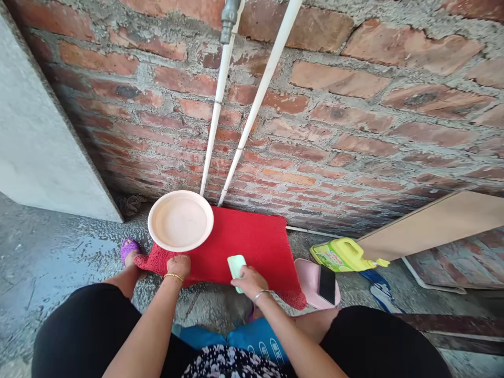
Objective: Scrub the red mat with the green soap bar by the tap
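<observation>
A red mat (252, 239) with a shaggy border lies spread over a low support in front of my knees. My left hand (179, 266) is closed on the mat's near edge, just below a cream plastic basin (181, 220). The basin rests on the mat's left part and seems to hold some water. Over the middle of the mat, my right hand (252, 282) grips a pale green bar (237, 266) with rounded corners. Whether it is a soap bar or a brush is unclear. Its underside is hidden.
Beside the mat's right end is a pink plastic piece (309, 281) with a dark phone (326, 284) on it. A yellow detergent jug (342, 254) lies beyond. White pipes (252, 121) run down the brick wall (334, 115). A pale slab (43, 126) stands left above wet floor (79, 252).
</observation>
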Motion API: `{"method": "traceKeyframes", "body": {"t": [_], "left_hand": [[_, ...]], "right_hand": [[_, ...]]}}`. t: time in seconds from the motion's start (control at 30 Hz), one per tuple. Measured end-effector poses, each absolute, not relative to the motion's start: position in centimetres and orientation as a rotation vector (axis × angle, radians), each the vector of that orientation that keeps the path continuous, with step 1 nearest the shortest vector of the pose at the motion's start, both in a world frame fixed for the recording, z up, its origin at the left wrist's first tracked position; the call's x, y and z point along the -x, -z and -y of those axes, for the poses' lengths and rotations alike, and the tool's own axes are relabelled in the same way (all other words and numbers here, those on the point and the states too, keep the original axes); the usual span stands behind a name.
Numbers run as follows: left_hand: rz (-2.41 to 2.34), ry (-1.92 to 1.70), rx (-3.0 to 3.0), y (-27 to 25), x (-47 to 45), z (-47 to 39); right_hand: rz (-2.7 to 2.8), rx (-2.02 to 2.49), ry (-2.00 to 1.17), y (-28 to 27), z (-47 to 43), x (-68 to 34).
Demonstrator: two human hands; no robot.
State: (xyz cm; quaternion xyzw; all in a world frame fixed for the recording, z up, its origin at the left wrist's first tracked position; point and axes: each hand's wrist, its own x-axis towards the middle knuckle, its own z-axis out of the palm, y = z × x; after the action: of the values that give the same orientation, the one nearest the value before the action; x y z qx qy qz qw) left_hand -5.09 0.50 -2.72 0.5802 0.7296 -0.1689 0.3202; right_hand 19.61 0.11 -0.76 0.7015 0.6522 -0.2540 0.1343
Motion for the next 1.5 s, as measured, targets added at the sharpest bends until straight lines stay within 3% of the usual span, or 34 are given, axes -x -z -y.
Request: {"method": "traceKeyframes", "body": {"t": [0.27,0.73,0.87,1.2,1.33,1.5], "left_hand": [[-2.098,0.408,-1.408,1.7,8.1,0.3],[-2.027,0.398,-1.331,2.3,9.1,-0.3],[-1.981,0.408,-1.345,2.2,9.1,-0.3],[-1.959,0.441,-1.332,2.9,9.0,-0.8],[-1.963,0.436,-1.325,3.2,8.8,-1.0],[-1.975,0.439,-1.333,3.1,8.5,-1.0]], "right_hand": [[-2.223,-1.655,0.800,2.7,0.9,-6.6],[-1.564,-2.242,0.563,0.9,-1.4,-29.7],[-1.644,-2.226,0.632,0.4,-2.2,-26.9],[-1.953,-1.981,0.848,1.4,-5.5,-7.6],[-1.955,-1.943,0.841,1.9,-5.7,-9.3],[-1.826,-2.092,0.728,1.6,-6.0,-19.1]]}}
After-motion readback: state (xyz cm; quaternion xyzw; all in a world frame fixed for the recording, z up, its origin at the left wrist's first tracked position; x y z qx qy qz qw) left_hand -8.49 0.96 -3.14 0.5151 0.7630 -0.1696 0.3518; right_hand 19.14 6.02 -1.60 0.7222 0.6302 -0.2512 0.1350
